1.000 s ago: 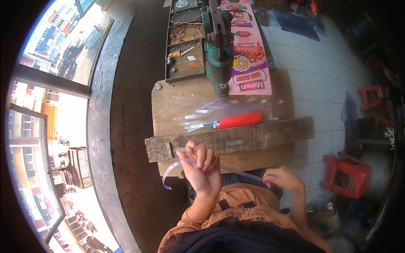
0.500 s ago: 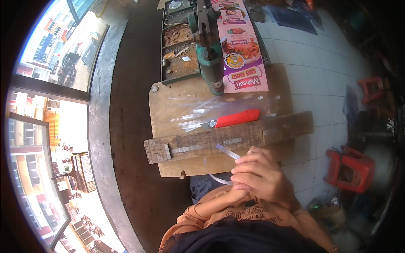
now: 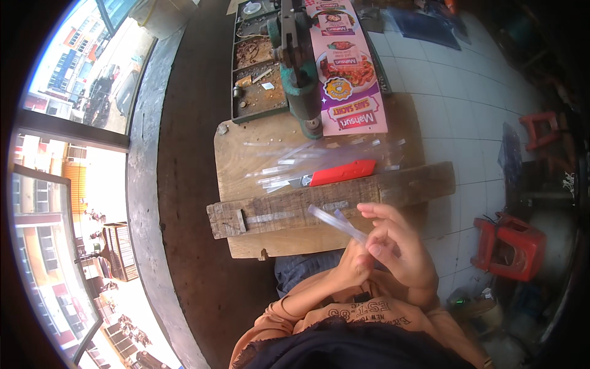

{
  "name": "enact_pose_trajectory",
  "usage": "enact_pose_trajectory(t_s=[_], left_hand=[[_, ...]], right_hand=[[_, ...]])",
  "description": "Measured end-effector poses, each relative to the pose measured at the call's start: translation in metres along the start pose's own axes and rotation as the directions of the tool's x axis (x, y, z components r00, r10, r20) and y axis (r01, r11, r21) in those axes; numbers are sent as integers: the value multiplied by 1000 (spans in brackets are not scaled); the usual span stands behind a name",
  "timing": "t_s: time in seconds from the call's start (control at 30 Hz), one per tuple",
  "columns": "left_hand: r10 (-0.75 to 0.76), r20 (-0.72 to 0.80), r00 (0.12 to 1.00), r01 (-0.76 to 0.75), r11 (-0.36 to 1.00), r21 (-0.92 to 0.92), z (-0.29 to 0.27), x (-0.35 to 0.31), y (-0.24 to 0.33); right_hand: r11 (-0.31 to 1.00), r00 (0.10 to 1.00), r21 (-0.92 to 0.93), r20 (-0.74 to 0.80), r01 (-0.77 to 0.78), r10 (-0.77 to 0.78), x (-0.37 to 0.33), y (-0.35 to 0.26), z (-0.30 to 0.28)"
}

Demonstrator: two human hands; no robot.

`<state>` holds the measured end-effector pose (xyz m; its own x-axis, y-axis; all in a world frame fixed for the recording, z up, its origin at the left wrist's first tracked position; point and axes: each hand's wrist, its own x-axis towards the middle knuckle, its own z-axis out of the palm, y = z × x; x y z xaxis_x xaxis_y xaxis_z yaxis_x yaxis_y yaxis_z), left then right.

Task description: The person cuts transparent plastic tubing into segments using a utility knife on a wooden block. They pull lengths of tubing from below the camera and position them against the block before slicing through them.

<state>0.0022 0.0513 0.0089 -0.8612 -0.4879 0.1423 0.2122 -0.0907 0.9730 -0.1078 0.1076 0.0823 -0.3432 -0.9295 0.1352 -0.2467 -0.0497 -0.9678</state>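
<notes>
Two narrow clear plastic strips (image 3: 337,222) stick out from between my hands, crossing near their far ends. My left hand (image 3: 354,265) is closed round their near end. My right hand (image 3: 399,247) is beside it, thumb and forefinger pinched at the strips and its other fingers raised apart. Just beyond lies a thick wooden bar (image 3: 283,212) across a wooden board (image 3: 239,157). Behind the bar is a red-handled cutter knife (image 3: 344,172), with several loose clear strips (image 3: 276,169) scattered around it.
A green hand press (image 3: 301,92) stands at the board's far edge. Beside it are a divided metal tray (image 3: 261,114) with small parts and pink printed sheets (image 3: 353,111). Red plastic stools (image 3: 510,249) stand on the tiled floor to the right. A window ledge (image 3: 144,147) runs along the left.
The strip that hung curved below my hands now lies up alongside the other one. My right hand has turned and lifted its outer fingers; my left has come up closer to the strips.
</notes>
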Motion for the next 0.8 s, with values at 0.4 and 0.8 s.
enact_pose_trajectory(t_s=[0.4, 0.8], left_hand=[[-146, 58, 988, 129, 965, 226, -26, 6, 18], [-134, -217, 967, 54, 939, -339, -42, 12, 59]], right_hand=[[972, 999, 233, -5, -40, 43, -6, 11, -2], [872, 996, 486, 88, -65, 25, 4, 2, 10]])
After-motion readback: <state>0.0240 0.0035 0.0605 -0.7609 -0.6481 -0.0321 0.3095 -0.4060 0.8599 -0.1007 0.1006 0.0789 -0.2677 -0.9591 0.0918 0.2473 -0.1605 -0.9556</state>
